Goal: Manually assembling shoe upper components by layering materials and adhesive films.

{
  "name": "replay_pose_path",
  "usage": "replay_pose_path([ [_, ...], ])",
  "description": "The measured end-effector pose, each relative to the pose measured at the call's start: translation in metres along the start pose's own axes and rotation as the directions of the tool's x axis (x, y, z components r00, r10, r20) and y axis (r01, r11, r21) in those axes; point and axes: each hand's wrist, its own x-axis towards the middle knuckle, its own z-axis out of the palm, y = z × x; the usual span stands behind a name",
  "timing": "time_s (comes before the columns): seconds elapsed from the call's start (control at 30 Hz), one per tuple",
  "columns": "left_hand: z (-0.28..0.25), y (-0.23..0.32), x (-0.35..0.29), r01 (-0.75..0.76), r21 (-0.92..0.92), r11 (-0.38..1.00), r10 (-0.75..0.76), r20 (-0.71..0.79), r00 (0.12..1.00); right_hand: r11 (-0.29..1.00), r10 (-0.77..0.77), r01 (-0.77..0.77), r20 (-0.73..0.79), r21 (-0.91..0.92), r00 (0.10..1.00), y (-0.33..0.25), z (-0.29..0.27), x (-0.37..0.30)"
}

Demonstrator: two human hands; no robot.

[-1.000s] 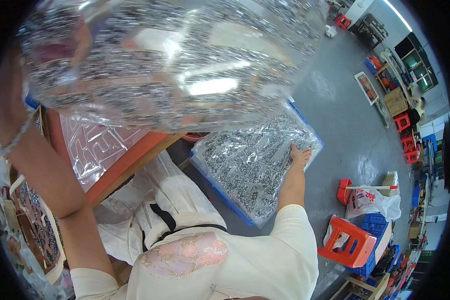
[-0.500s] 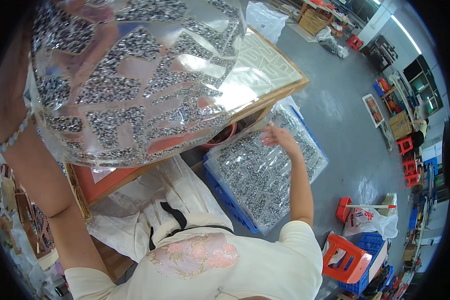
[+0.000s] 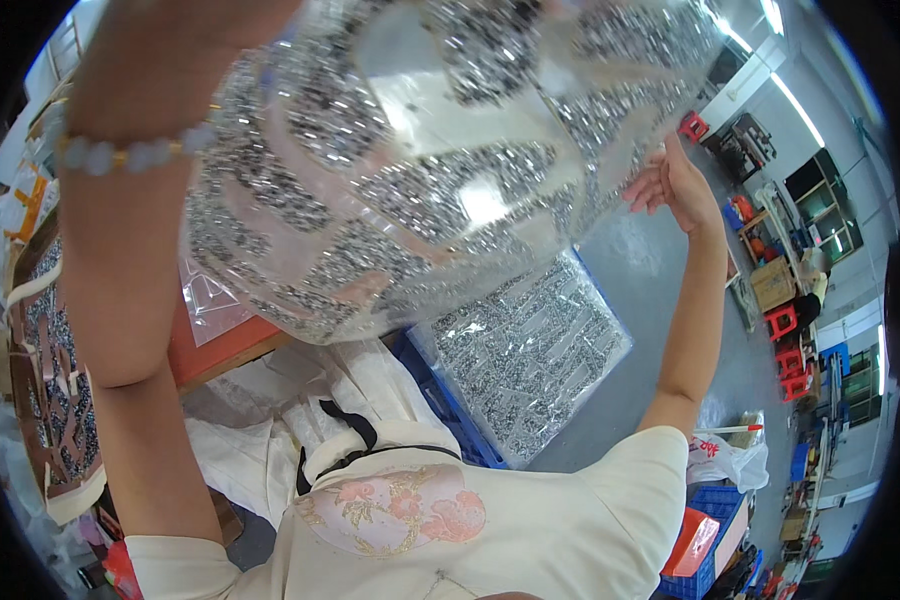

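A large, flexible clear sheet patterned with glittering black-and-silver pieces is raised in front of me, bowed and hiding most of the worktable. My left hand is at its upper left edge, blurred and partly cut off by the picture's top; the sheet hangs from it, though the fingers are hidden. Close to the sheet's right edge, my right hand is open, thumb up and fingers loosely stretched; whether it touches the edge I cannot tell. Similar glittery sheets lie below on a blue crate.
The worktable's red surface shows beneath the sheet, with a small clear piece on it. At left stands a tray of glittery pieces. A red stool, blue basket and white bag are at lower right.
The sheet has swung up and to the right with my left hand. My right hand has moved from above the stacked sheets up to the raised sheet's right edge.
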Motion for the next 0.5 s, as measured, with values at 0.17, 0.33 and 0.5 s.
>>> replay_pose_path([
  [0.17,0.021,0.061,-0.017,0.293,0.464,0.836,-0.341,0.021,0.940,0.978,-0.044,-0.023,-0.310,-0.208,0.950,-0.037,-0.032,-0.038],
  [0.33,0.038,-0.009,-0.140,0.548,0.217,0.808,-0.547,-0.072,0.834,0.896,0.012,-0.194,-0.414,-0.400,0.910,-0.037,-0.063,-0.055],
  [0.5,0.091,-0.051,-0.234,0.337,0.308,0.890,-0.381,0.093,0.920,0.817,-0.148,-0.076,-0.337,-0.571,0.930,-0.055,-0.034,-0.060],
])
